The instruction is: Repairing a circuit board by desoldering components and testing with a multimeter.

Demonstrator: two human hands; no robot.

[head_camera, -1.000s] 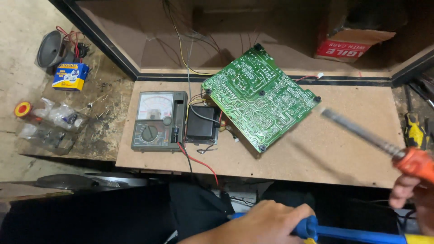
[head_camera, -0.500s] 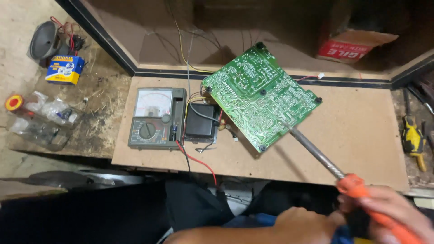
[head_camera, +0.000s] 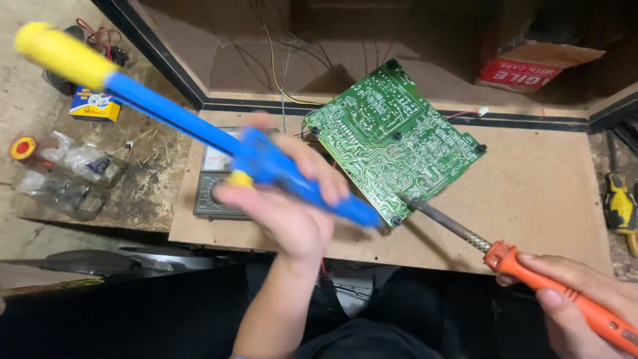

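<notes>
- My left hand point(head_camera: 292, 209) is wrapped tight around the middle of the blue desoldering pump point(head_camera: 219, 136), its yellow plunger end up to the upper left and its nozzle down at the near edge of the green circuit board point(head_camera: 395, 149). The pump looks blurred, so my aim is not steady; the nozzle could skid across the traces.
- My right hand point(head_camera: 578, 302) is closed on the orange handle of the soldering iron point(head_camera: 495, 249), whose tip touches the board's lower corner, right beside the nozzle. Resting hot metal there too long could lift a pad or scorch the board.
- The two tips sit close together; a slip could press the iron against the plastic nozzle and melt it.
- The board lies tilted, propped over something on the desk point(head_camera: 531, 193), not clamped. Pressure from either tool could tip or slide it.
- The multimeter point(head_camera: 212, 183) and its leads lie just under my left hand; a stray iron shaft could burn the wires.
- My left fingers are near the iron's shaft, so a burn is possible.
</notes>
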